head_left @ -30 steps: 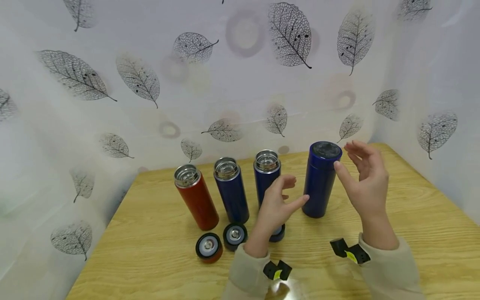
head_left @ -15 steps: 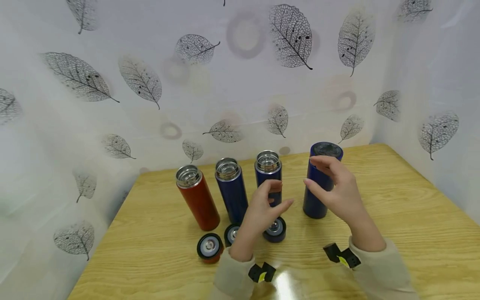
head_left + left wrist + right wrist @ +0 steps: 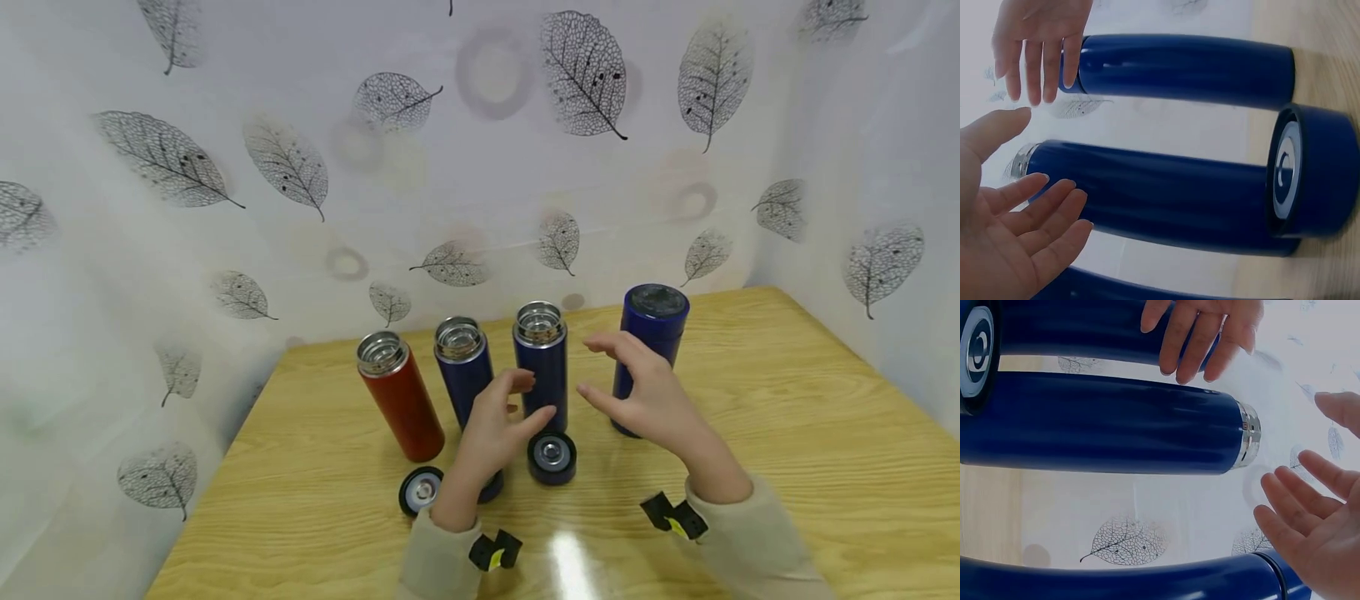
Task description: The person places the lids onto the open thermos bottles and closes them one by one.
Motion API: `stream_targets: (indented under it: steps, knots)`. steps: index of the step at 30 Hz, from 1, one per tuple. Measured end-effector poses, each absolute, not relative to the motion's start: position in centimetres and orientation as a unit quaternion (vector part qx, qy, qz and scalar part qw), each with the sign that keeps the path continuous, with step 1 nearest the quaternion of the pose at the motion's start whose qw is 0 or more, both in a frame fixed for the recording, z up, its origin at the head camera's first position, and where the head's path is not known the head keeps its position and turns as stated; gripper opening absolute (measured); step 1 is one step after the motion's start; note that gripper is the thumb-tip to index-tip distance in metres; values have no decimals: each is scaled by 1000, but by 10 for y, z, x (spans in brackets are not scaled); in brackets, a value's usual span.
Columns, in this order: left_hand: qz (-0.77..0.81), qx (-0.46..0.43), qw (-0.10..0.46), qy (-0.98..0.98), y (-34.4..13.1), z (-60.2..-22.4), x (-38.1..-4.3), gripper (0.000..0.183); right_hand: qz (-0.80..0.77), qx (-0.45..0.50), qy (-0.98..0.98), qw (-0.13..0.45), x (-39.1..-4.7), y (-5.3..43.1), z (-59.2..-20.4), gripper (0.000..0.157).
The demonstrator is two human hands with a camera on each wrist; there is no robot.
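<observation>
basically, left hand (image 3: 491, 425) and right hand (image 3: 648, 396) both shifted left since earlier, fingers loose, gripping nothing. unmoved, toward the worktop's (image 3: 795, 400) back edge: one open red flask (image 3: 402, 400), two open blue flasks (image 3: 546, 367), one capped blue flask (image 3: 660, 329). three lids (image 3: 552, 458) in front.

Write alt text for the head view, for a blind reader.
A person's left hand and right hand hover empty above a wooden table. Behind them stand, left to right, an open red bottle, two open blue bottles and a closed blue bottle. Three lids lie in front, two partly hidden.
</observation>
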State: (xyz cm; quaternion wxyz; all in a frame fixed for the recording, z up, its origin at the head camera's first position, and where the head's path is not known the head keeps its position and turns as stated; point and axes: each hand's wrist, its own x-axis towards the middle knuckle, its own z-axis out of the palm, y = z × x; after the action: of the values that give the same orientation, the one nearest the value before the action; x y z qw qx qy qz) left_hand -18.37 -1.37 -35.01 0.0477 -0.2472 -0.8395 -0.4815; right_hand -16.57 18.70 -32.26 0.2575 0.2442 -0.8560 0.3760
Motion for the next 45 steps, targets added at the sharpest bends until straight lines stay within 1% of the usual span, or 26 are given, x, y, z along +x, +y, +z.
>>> stream_targets:
  steps: [10,17,24,35,40,45]
  knots:
    - [-494,-240,53,-834,-22,-348,-186,43,359,272,-866,217,-169,181,-329,46]
    - [-488,-243,64,-836,-25,-347,-188,42,347,283,-876,178,-172,177,-332,48]
    - [-488,-243,61,-836,-26,-347,-189,43,341,270,-893,116,-173,173,-336,48]
    - [-487,-247,60,-836,-27,-347,-190,42,308,290,-906,31,-175,163,-347,50]
    - [-482,-247,56,-839,-28,-346,-189,43,279,311,-908,1,-177,157,-355,50]
    - [-487,-247,61,-836,-29,-345,-188,43,247,328,-912,-13,-180,152,-364,53]
